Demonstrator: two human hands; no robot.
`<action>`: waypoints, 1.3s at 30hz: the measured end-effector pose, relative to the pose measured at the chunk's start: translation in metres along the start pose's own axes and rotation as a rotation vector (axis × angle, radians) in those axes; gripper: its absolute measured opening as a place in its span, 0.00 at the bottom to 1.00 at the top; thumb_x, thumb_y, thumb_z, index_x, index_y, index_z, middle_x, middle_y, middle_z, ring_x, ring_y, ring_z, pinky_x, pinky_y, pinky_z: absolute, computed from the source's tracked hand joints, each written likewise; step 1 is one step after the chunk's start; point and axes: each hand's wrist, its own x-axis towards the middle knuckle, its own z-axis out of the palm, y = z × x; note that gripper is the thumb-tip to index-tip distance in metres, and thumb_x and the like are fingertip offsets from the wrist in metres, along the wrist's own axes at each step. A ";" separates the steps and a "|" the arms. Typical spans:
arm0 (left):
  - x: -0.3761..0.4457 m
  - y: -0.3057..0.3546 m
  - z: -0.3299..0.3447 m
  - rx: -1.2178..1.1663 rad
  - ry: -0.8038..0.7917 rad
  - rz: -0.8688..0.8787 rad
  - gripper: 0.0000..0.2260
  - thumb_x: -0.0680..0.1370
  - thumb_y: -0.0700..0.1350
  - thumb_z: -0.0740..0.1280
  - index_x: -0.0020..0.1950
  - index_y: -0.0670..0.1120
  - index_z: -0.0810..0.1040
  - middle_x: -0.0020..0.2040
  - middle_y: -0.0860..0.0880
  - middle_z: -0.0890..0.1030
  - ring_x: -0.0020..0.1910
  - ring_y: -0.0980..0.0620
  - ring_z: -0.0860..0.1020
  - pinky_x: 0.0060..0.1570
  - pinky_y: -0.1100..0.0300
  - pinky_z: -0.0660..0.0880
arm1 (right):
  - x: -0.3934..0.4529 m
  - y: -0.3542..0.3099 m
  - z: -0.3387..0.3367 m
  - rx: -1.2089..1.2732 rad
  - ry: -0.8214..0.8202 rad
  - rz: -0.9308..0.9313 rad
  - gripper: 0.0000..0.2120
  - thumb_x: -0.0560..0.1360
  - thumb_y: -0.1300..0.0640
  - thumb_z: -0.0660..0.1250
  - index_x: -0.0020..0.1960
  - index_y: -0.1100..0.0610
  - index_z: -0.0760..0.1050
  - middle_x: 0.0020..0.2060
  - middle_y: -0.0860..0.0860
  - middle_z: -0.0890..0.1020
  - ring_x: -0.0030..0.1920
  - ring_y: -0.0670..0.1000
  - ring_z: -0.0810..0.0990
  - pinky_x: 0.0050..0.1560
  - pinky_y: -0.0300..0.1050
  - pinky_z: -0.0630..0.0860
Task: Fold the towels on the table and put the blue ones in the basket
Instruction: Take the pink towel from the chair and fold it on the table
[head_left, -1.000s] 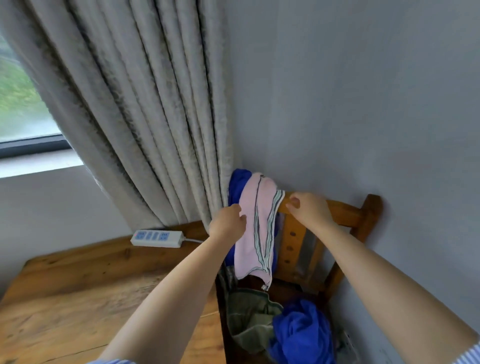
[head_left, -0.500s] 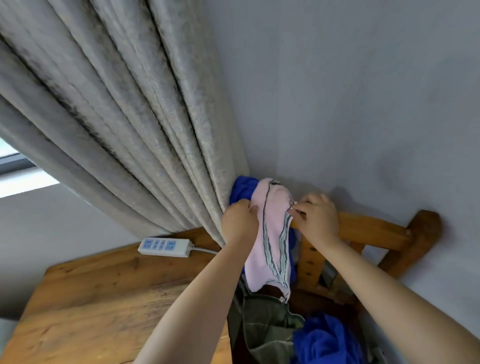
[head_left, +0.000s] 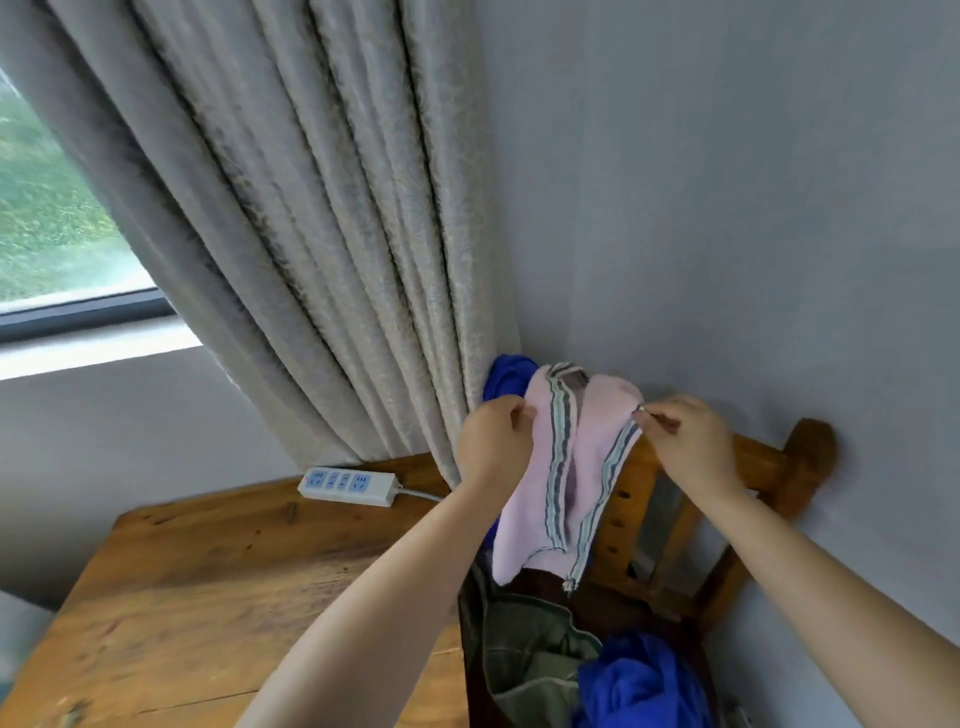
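A pink towel with grey-green striped edges hangs over the top rail of a wooden chair. My left hand grips its left edge and my right hand pinches its right edge at the rail. A blue towel hangs behind the pink one, mostly hidden. Another blue towel lies crumpled on the chair seat beside an olive-green cloth. No basket is in view.
A wooden table stands left of the chair, with a white power strip at its back edge. A grey curtain hangs down to the table's back corner. The chair stands against a grey wall.
The view has tilted and shifted; my hands have spread the pink towel's edges wider apart on the chair rail, with the right hand moving right.
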 end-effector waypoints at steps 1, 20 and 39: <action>-0.012 -0.001 -0.012 -0.030 0.013 0.005 0.11 0.79 0.44 0.59 0.41 0.43 0.77 0.31 0.52 0.73 0.31 0.54 0.69 0.35 0.61 0.65 | -0.009 -0.012 -0.008 -0.003 0.030 -0.030 0.06 0.73 0.64 0.67 0.44 0.68 0.81 0.37 0.64 0.79 0.39 0.62 0.77 0.38 0.45 0.67; -0.251 -0.164 -0.253 0.078 0.279 -0.080 0.11 0.77 0.46 0.63 0.50 0.40 0.80 0.48 0.44 0.83 0.49 0.46 0.78 0.41 0.62 0.65 | -0.231 -0.248 -0.008 0.083 -0.245 -0.303 0.09 0.73 0.64 0.66 0.50 0.69 0.80 0.46 0.64 0.82 0.48 0.61 0.78 0.45 0.43 0.70; -0.287 -0.358 -0.259 -0.052 0.215 -0.711 0.11 0.78 0.41 0.60 0.57 0.38 0.73 0.51 0.42 0.77 0.48 0.47 0.73 0.45 0.60 0.68 | -0.278 -0.255 0.173 0.080 -0.571 -0.058 0.09 0.74 0.63 0.65 0.51 0.66 0.80 0.50 0.62 0.81 0.53 0.59 0.77 0.52 0.45 0.70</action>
